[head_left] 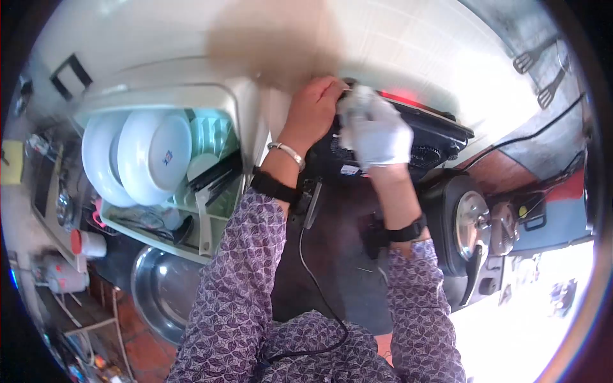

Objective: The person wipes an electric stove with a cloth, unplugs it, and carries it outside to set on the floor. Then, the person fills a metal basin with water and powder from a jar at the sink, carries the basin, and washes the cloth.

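A black appliance [415,137] with round fan vents in its face stands tilted against the wall on the dark counter; it looks like a cooktop seen from below. My left hand [314,105] is closed at its upper left corner, fingertips curled over the edge. White cloth [383,137] covers my right hand [373,127], pressed against the appliance's left part just beside my left fingers. Motion blurs this cloth, and the fingers in it are hidden.
On the left, a dish rack [239,121] holds white plates [156,153] and utensils. Below it sits a steel basin [167,290]. A black cooker with a metal lid [472,220] stands right. A cable [313,274] runs down the counter [341,255]. Spatulas [533,60] hang at upper right.
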A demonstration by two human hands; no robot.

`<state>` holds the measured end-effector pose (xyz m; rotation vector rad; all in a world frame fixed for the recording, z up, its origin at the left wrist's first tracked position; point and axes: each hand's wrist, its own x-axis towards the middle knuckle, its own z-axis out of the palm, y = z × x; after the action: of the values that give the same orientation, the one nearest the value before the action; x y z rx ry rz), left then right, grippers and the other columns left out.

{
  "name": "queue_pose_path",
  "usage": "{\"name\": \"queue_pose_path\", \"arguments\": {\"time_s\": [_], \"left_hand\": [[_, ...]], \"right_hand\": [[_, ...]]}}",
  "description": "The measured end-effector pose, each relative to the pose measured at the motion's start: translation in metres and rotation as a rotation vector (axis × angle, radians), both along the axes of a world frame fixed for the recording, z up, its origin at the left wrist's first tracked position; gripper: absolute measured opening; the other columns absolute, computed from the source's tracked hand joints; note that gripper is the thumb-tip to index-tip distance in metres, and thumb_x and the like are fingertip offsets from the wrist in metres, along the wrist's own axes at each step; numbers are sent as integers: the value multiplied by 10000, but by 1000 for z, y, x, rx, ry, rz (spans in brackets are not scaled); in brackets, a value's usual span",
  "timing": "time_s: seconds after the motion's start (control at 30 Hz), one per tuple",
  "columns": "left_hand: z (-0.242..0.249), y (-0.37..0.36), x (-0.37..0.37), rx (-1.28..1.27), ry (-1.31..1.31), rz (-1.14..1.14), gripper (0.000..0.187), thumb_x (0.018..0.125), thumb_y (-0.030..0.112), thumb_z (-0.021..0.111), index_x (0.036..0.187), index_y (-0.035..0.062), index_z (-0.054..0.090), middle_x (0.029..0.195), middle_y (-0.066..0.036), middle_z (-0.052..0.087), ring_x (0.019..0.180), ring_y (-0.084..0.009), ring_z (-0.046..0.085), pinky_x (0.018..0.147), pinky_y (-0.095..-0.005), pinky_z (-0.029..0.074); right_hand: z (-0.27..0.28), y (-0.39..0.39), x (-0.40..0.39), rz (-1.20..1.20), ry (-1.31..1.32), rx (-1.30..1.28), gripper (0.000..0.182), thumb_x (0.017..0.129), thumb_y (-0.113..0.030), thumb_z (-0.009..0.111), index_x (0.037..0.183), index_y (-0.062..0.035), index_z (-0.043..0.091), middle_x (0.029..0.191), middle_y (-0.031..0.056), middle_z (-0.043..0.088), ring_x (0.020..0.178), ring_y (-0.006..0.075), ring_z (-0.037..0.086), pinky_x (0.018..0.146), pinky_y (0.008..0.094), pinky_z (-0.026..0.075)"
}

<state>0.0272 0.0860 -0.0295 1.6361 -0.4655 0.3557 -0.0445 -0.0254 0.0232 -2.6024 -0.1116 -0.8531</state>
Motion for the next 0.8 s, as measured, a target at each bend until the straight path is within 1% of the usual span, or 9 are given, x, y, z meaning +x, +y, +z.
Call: {"name": "queue_pose_path", "arguments": {"time_s": [0.1,0.2,0.27,0.33,0.4,0.53,0.67,0.73,0.8], "left_hand": [[1,4,-4,-41,34,7,246,890,204,468,884,9,617,794,-30,602,777,-104,536,735,-239,420],[2,8,-7,-67,52,17,264,870,231,493,892,2,622,787,-48,599,770,-123,536,737,-251,417],[8,8,-12,-96,136,-64,269,872,229,483,925,8,627,796,-44,604,774,-123,534,738,-251,415],[6,8,-7,-76,133,-81,275,873,227,478,948,11,630,813,-50,610,782,-127,535,740,-251,415],[3,6,-8,-114,107,-84,299,842,282,469,889,36,633,862,-170,620,844,-315,573,755,-346,430],[3,5,-9,-106,102,-29,298,848,275,464,906,27,618,874,-177,617,841,-319,572,749,-350,433],[-1,5,-5,-137,121,-83,267,836,237,485,931,8,584,898,-170,603,857,-310,566,762,-341,429],[2,5,-13,-138,52,-114,232,806,194,567,946,10,565,903,-86,554,861,-170,527,814,-264,402],[-5,6,-8,-8,-96,-64,399,684,173,688,1019,39,518,958,-92,524,903,-200,519,826,-285,405]], "right_hand": [[12,-55,-12,-55,302,646,227,834,-132,527,1019,-47,629,888,69,663,744,109,614,698,258,486],[-11,-156,-2,-338,62,296,223,822,-49,466,977,-7,620,739,79,645,637,156,622,575,252,499],[3,-130,-8,-425,77,464,174,825,-72,480,908,-23,625,706,68,632,597,150,595,552,260,477],[2,-88,-11,-251,205,569,192,798,-260,565,940,-172,660,823,83,652,699,172,612,680,286,481],[4,-23,-16,41,79,383,136,827,-155,527,765,-43,575,692,76,618,616,185,584,612,288,473],[-20,20,11,137,-288,-71,128,785,-190,570,804,-71,613,815,106,618,764,296,593,728,323,476],[-1,-7,10,-139,67,121,201,784,-226,597,878,-51,631,814,122,631,723,274,617,702,331,490],[29,-22,8,-338,224,626,282,819,-326,577,878,-59,647,768,97,643,648,199,611,639,296,497],[41,-46,13,-362,349,575,321,817,-348,543,912,-60,648,838,111,649,720,216,626,684,314,499]]}}
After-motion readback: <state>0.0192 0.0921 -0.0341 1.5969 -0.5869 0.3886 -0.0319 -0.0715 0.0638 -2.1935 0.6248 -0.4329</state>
